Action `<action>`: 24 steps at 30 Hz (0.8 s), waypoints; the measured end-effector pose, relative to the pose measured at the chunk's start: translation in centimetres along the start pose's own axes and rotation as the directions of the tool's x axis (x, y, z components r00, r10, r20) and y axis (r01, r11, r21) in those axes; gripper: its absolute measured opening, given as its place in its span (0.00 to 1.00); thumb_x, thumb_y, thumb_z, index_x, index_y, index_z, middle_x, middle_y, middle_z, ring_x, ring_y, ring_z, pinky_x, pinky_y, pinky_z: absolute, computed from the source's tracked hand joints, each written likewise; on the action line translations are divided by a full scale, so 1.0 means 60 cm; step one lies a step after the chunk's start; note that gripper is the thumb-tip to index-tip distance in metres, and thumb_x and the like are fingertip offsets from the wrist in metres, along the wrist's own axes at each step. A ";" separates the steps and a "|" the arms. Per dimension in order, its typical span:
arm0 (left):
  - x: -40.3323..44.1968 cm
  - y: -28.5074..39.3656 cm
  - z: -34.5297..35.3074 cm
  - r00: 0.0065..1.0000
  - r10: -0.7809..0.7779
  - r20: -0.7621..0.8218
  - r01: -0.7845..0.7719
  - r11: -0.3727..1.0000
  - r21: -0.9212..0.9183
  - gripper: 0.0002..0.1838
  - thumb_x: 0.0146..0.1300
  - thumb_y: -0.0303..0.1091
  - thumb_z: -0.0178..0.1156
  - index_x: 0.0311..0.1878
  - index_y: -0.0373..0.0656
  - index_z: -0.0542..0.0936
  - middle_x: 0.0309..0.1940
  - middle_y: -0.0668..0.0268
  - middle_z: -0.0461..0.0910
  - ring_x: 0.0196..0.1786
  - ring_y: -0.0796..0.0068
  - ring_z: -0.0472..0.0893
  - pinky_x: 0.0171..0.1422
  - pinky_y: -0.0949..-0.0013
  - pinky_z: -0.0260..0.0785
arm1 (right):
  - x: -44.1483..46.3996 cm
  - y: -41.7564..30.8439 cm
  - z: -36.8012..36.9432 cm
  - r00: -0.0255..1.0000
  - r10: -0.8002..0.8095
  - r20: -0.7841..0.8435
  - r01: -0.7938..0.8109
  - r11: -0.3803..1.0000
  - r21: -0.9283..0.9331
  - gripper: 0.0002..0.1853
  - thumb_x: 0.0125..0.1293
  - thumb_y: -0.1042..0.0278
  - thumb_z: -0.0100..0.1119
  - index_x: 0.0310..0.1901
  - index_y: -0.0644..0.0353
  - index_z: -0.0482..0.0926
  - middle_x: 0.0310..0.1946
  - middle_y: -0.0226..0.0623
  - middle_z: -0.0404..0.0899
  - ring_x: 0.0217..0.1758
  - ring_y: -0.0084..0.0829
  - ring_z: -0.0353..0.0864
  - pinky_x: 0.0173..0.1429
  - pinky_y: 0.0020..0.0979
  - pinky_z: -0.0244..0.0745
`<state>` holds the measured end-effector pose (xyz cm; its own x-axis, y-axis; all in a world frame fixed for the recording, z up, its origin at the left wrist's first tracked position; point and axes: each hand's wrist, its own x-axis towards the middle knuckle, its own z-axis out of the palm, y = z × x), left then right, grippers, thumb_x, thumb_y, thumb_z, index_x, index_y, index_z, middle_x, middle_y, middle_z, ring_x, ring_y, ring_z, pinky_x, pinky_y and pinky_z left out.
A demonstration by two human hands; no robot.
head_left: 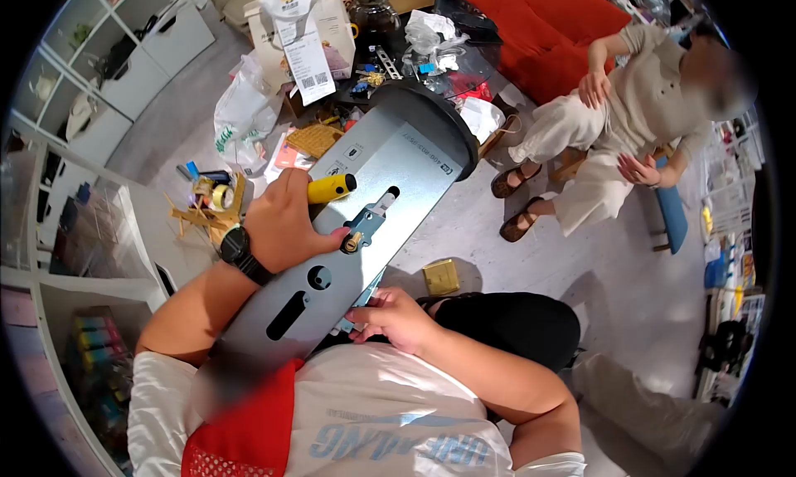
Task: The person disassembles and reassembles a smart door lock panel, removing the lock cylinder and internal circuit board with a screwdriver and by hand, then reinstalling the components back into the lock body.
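Observation:
A long grey metal panel [398, 166], like the back of a door lock, slants across my lap, with a black rounded cap [452, 128] at its far end. My left hand [286, 220], wearing a black watch, lies over the panel's left edge. Tucked in its fingers is a yellow tool handle [330, 189] with a black end; any shaft is hidden. The left thumb presses by a small brass lock cylinder [352, 242] in the panel. Below the panel's right edge, my right hand [398, 319] pinches a thin metal lock part [347, 321], mostly hidden under the panel.
Ahead, a dark table [489, 29] holds a paper bag [332, 29], crumpled plastic and small hardware. A yellow box [441, 276] lies on the floor. At right a seated person [630, 120] rests their hands on their lap. White shelves [108, 87] stand left.

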<state>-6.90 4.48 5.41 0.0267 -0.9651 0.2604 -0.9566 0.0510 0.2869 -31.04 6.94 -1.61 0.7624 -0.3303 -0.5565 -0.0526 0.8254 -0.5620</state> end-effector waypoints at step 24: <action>-0.008 -0.029 0.011 0.997 0.047 -0.069 -0.045 0.999 0.031 0.44 0.46 0.56 0.80 0.57 0.32 0.74 0.48 0.49 0.80 0.49 0.47 0.84 0.52 0.55 0.78 | -0.011 -0.010 0.013 0.994 -0.095 -0.059 0.093 0.995 -0.038 0.11 0.67 0.72 0.68 0.48 0.69 0.85 0.38 0.37 0.86 0.34 0.30 0.87 0.41 0.31 0.88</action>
<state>-5.44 4.68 4.19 0.0019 -0.9417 0.3366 -0.9653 0.0862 0.2467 -31.00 7.02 -0.46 0.7247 -0.4334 -0.5356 -0.0060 0.7734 -0.6339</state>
